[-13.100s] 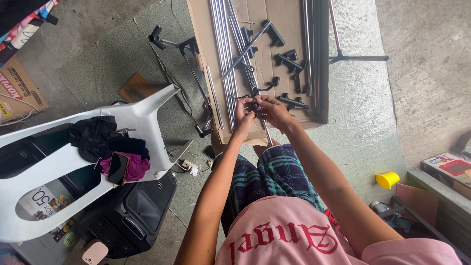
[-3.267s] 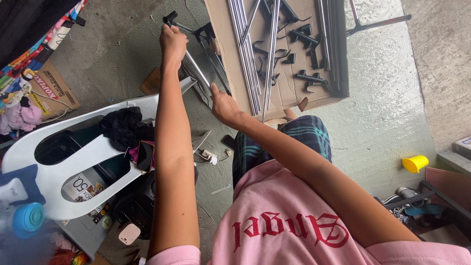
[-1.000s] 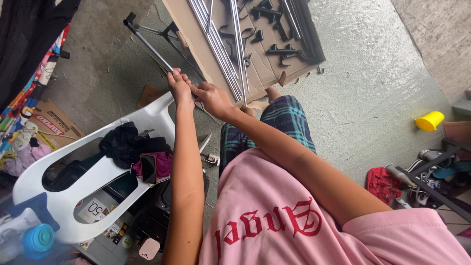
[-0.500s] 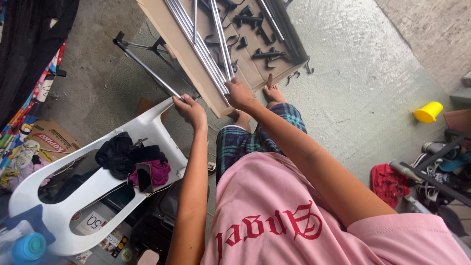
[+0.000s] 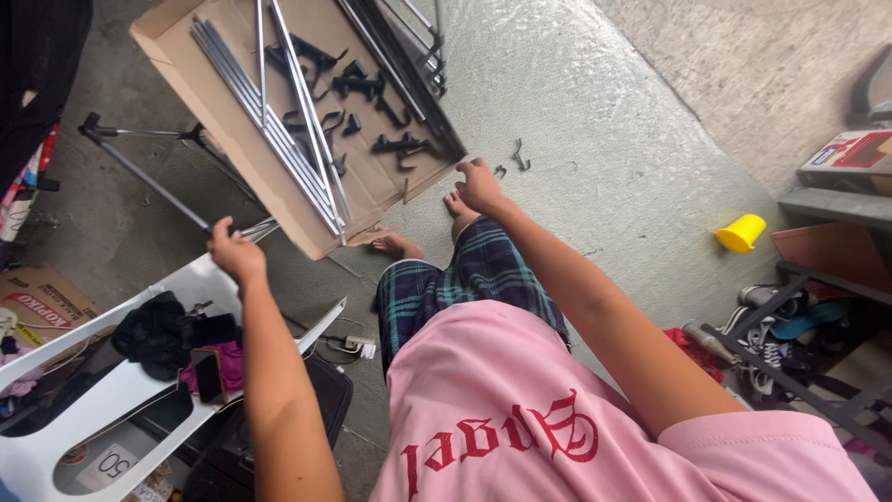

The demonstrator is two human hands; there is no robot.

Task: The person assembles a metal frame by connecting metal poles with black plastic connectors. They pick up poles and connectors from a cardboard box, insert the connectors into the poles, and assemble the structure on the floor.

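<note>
Lying upturned on the grey concrete floor [image 5: 604, 139], well right of the cardboard: yellow plastic cup [image 5: 741, 232]. Beside it, along the right edge: shoes and sandals [image 5: 785, 321] under a dark metal frame [image 5: 818, 372]. At lower left: white plastic chair [image 5: 111, 390], heaped with black clothing [image 5: 163, 330], pink cloth [image 5: 232, 367] and a phone [image 5: 206, 374]. At far left: printed cardboard box [image 5: 42, 302]. Between chair and plaid shorts: small white plug [image 5: 358, 346] on the floor.
</note>
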